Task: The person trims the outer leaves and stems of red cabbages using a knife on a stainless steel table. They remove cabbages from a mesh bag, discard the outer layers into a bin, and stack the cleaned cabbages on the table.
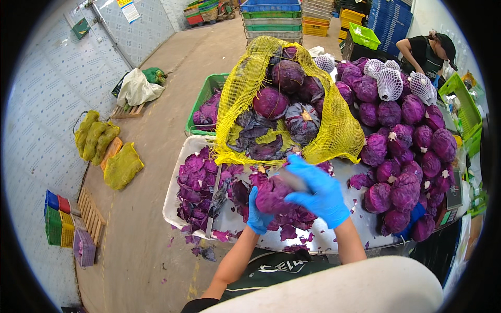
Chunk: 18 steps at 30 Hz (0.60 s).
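Observation:
My left hand (259, 213), in a blue glove, holds a red cabbage (273, 195) from below over the metal table. At the cabbage's upper right is my right hand (319, 191), also gloved; a blurred grey thing, perhaps a blade, lies under its fingers, and its grip is unclear. Beyond both hands, an open yellow mesh sack (340, 129) holds several red cabbages (270, 102) and dark loose leaves. Torn purple leaves (288, 232) lie below my hands. More leaves (195, 176) fill a white tub (172, 195) to the left. A large pile of cabbages (405, 187) stands on the right.
The metal table (354, 231) bears leaf scraps. A green crate (199, 94) of cabbages stands behind the tub. At the upper right, a person (430, 53) bends beside the pile, near foam-netted cabbages (389, 84). Stacked crates (272, 23) stand behind; yellow sacks (124, 166) lie on the left floor.

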Tool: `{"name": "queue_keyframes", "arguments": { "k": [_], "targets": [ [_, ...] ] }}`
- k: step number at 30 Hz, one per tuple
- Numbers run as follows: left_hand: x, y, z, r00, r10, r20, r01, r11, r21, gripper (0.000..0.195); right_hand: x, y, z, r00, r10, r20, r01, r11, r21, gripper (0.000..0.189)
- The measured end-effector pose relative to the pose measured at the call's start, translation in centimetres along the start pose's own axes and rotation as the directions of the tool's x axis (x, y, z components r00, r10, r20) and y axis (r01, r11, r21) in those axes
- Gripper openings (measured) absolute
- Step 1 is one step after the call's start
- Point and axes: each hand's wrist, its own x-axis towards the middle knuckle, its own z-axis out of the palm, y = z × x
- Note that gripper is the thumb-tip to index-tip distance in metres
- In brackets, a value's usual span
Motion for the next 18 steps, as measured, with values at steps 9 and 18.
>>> {"name": "queue_keyframes", "arguments": {
  "k": [9,18],
  "targets": [
    [0.0,2.2,1.6,0.999,-0.029,0.04,0.03,0.999,-0.02,0.076,0.9,0.9,3.1,0.831,-0.283,0.479,0.44,0.861,-0.253,0.031],
    [-0.4,5.4,1.0,0.966,0.221,0.137,-0.246,0.947,0.207,0.074,-1.2,5.0,-0.9,0.953,-0.009,-0.304,0.039,0.995,0.093,0.023]
  ]
}}
